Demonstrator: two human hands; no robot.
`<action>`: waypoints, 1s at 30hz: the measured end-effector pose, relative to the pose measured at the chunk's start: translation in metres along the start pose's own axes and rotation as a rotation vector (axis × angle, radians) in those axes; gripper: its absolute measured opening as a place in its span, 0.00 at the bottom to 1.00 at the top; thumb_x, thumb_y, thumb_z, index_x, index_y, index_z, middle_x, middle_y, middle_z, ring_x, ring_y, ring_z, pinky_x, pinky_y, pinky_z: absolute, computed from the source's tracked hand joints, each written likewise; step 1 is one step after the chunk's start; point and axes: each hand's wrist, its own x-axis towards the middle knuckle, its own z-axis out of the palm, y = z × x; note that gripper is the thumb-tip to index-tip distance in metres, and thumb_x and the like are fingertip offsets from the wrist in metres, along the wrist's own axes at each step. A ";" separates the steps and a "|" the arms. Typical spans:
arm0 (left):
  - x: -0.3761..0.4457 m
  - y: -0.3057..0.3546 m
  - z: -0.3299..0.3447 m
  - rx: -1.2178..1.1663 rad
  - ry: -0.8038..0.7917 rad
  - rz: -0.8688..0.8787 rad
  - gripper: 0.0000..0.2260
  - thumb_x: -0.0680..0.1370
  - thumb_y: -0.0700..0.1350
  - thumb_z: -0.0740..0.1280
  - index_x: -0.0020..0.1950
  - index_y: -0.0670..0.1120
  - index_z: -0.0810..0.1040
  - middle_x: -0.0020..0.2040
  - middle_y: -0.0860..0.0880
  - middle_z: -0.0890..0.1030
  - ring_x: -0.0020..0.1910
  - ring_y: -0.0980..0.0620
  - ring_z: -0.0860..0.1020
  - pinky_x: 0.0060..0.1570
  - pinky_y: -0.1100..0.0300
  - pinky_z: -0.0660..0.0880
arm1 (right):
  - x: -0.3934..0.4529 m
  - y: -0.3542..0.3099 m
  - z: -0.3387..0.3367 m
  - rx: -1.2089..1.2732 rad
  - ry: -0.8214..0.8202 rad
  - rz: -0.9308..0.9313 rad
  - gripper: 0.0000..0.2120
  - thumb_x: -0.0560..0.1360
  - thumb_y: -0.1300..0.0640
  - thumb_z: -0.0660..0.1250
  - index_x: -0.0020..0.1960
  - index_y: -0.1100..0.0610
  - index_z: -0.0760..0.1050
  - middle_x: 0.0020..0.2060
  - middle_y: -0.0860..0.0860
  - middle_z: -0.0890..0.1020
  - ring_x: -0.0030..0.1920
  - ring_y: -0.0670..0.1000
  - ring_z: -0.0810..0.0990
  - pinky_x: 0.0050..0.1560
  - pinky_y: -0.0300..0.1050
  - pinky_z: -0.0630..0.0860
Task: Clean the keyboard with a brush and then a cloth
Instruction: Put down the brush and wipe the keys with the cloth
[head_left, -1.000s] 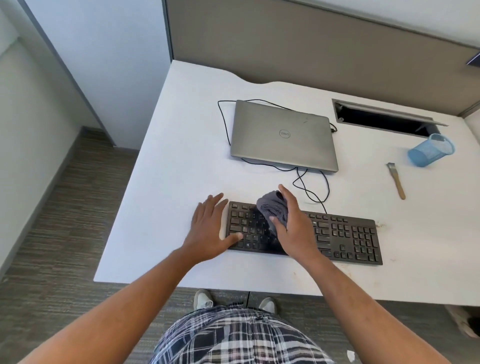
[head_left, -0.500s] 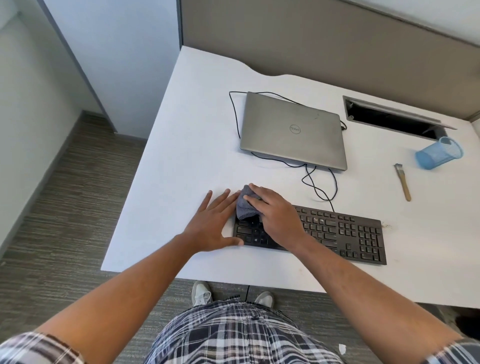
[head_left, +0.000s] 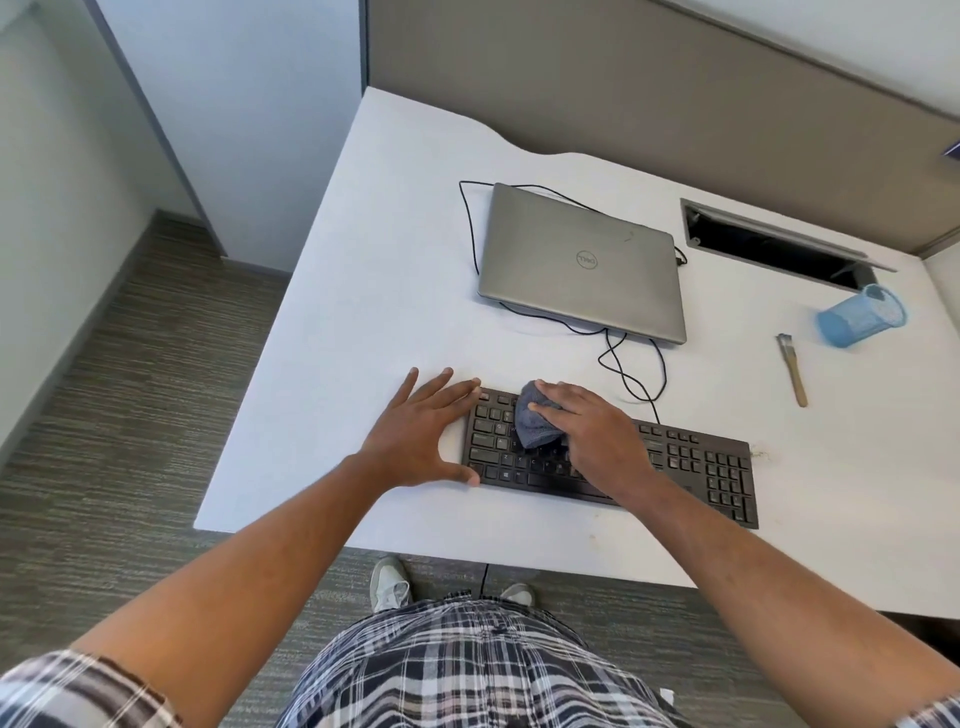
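Observation:
A black keyboard (head_left: 691, 462) lies near the front edge of the white desk (head_left: 363, 312). My right hand (head_left: 592, 436) holds a bunched grey cloth (head_left: 530, 421) and presses it on the keys of the keyboard's left half. My left hand (head_left: 415, 431) lies flat on the desk with straight fingers, index finger and thumb touching the keyboard's left end. A wooden-handled brush (head_left: 793, 369) lies on the desk at the right, apart from both hands.
A closed silver laptop (head_left: 582, 260) sits behind the keyboard with a black cable (head_left: 623, 364) looping between them. A blue mesh cup (head_left: 862, 314) lies on its side at the far right. A cable slot (head_left: 769, 244) opens at the back. The desk's left edge drops to carpet.
My right hand swept the cloth to the keyboard's left end, then came back a little to the right. The left hand stayed at the keyboard's left end.

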 end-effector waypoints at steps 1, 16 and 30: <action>0.000 0.000 0.000 0.001 -0.004 -0.001 0.59 0.64 0.85 0.56 0.87 0.55 0.49 0.84 0.63 0.43 0.83 0.58 0.37 0.79 0.50 0.27 | -0.005 0.007 -0.001 -0.001 -0.003 0.013 0.35 0.69 0.75 0.68 0.71 0.49 0.79 0.75 0.44 0.75 0.72 0.54 0.75 0.66 0.53 0.79; 0.003 -0.001 -0.006 0.034 0.032 0.037 0.55 0.67 0.73 0.75 0.86 0.51 0.57 0.86 0.54 0.53 0.85 0.54 0.42 0.78 0.55 0.26 | 0.027 -0.055 -0.019 0.160 0.086 0.099 0.30 0.74 0.65 0.71 0.72 0.45 0.77 0.75 0.42 0.74 0.67 0.53 0.78 0.64 0.52 0.78; 0.003 0.000 -0.005 -0.040 0.028 -0.001 0.54 0.65 0.72 0.77 0.85 0.54 0.61 0.85 0.58 0.57 0.86 0.55 0.48 0.81 0.45 0.32 | 0.032 -0.078 0.015 0.091 0.152 0.111 0.26 0.71 0.69 0.66 0.65 0.51 0.83 0.69 0.49 0.80 0.60 0.59 0.81 0.58 0.53 0.80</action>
